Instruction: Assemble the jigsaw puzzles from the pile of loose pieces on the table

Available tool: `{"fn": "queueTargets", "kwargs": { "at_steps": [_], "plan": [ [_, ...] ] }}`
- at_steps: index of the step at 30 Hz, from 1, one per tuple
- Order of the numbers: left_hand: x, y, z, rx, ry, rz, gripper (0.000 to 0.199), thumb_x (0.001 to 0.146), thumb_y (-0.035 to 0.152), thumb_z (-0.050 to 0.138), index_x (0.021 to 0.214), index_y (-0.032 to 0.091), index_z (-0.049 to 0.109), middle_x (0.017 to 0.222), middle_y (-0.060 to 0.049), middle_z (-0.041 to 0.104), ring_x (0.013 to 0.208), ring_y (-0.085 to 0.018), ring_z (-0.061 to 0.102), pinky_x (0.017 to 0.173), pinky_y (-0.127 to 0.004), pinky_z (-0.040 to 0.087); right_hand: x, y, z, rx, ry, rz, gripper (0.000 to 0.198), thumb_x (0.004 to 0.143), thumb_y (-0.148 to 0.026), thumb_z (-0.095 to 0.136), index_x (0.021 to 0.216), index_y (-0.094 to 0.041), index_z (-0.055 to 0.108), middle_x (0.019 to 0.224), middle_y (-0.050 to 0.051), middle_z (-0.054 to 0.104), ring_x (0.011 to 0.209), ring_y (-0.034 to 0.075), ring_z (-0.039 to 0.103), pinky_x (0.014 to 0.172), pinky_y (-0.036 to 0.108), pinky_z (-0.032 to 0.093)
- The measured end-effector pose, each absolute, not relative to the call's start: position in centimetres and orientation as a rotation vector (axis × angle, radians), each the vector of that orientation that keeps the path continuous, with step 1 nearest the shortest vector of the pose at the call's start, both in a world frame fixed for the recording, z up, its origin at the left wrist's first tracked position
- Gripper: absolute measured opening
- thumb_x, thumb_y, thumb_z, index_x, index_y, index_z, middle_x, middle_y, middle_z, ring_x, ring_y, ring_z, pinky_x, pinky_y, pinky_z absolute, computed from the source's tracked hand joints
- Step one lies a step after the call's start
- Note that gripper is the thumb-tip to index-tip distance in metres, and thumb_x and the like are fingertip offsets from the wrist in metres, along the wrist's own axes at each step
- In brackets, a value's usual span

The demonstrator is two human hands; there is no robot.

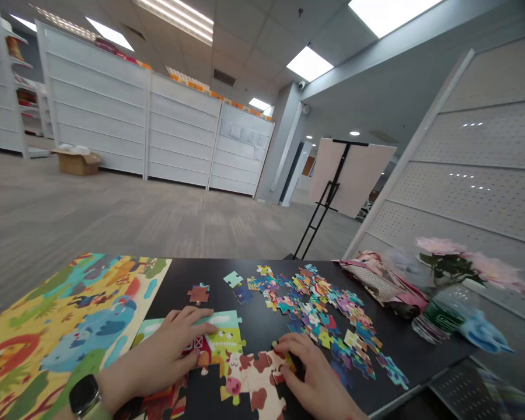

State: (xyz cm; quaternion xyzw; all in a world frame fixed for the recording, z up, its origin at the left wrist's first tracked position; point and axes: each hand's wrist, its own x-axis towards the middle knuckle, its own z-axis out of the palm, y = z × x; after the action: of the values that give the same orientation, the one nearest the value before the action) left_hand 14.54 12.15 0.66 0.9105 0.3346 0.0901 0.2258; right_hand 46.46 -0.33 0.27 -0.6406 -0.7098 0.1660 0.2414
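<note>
A partly joined jigsaw puzzle (227, 335) lies on the black table, showing a cow (259, 379), a red barn and a green field. My left hand (184, 338) rests flat across its upper left part, fingers stretched out over the barn. At the right edge of the cow, my right hand (304, 370) has its thumb and fingers curled around a puzzle piece (291, 363), mostly covered by the fingers. One loose brown puzzle piece (198, 293) sits above my left hand. Many loose pieces (315, 303) are spread to the right, some overlapping.
A bright animal picture sheet (100, 315) covers the table's left side. Along the right edge are a pink patterned bag (382, 286), a clear bottle (444, 315) and pink flowers (441, 246). Beyond the table stand an easel (332, 186) and white shelving (184, 128).
</note>
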Motion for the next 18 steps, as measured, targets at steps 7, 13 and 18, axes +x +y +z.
{"fn": "queueTargets", "kwargs": {
  "at_steps": [7,13,18],
  "plan": [
    [14.6,12.2,0.6,2.513,0.931,0.257,0.054,0.085,0.018,0.051,0.132,0.042,0.057,0.153,0.0,0.045,0.145,-0.032,0.035,0.118,-0.062,0.026,46.1,-0.1,0.4,-1.775,-1.894,0.471,0.02,0.086,-0.021,0.058,0.1,-0.021,0.072,0.112,0.008,0.065,0.109,0.024,0.062,0.1,0.038,0.047],
    [14.5,12.4,0.5,2.519,0.927,0.248,0.056,0.088,0.02,0.051,0.139,0.044,0.052,0.155,0.0,0.043,0.145,-0.032,0.034,0.118,-0.062,0.026,46.0,0.0,0.7,-1.753,-1.896,0.472,0.018,0.089,-0.025,0.058,0.099,-0.023,0.073,0.109,0.007,0.064,0.106,0.022,0.063,0.097,0.036,0.049],
    [14.6,12.3,0.6,2.527,0.929,0.247,0.06,0.086,0.016,0.051,0.14,0.043,0.052,0.155,0.0,0.044,0.145,-0.031,0.035,0.118,-0.058,0.029,48.0,-0.3,-0.8,-1.694,-1.726,0.281,0.029,0.098,-0.027,0.041,0.104,-0.024,0.07,0.107,0.008,0.067,0.101,0.022,0.066,0.091,0.035,0.051]
  ]
}}
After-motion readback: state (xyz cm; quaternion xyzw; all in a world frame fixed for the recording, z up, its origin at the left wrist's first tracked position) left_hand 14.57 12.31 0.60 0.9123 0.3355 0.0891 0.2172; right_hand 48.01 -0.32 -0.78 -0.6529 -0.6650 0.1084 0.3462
